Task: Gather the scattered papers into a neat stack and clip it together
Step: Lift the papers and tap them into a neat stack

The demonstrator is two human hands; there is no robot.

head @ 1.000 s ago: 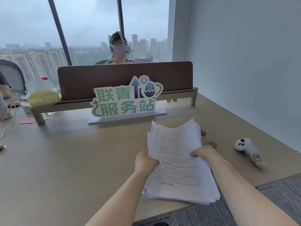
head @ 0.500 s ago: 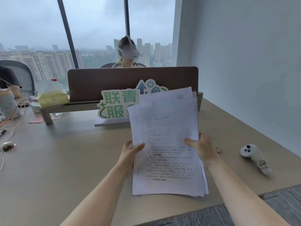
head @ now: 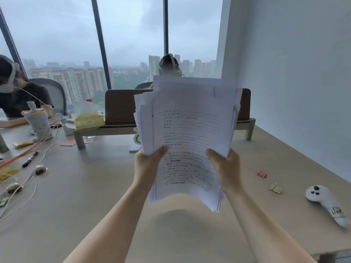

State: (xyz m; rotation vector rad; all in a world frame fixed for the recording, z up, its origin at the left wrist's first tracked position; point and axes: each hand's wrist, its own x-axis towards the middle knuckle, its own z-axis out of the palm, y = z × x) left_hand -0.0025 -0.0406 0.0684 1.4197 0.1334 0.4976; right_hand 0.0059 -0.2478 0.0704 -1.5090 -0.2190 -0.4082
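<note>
I see the stack of papers point(head: 190, 133) held upright in the air above the desk point(head: 76, 205), its edges still uneven. My left hand point(head: 147, 164) grips its left edge, thumb on the front sheet; my right hand point(head: 225, 168) grips the right edge likewise. Two binder clips point(head: 275, 187) lie near the white controller point(head: 322, 201)

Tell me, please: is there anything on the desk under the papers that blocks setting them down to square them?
Nothing visible does. Both hands, left and right, hold the papers above a bare patch of desk. The pink clip, yellow clip and white controller lie off to the right.
</note>
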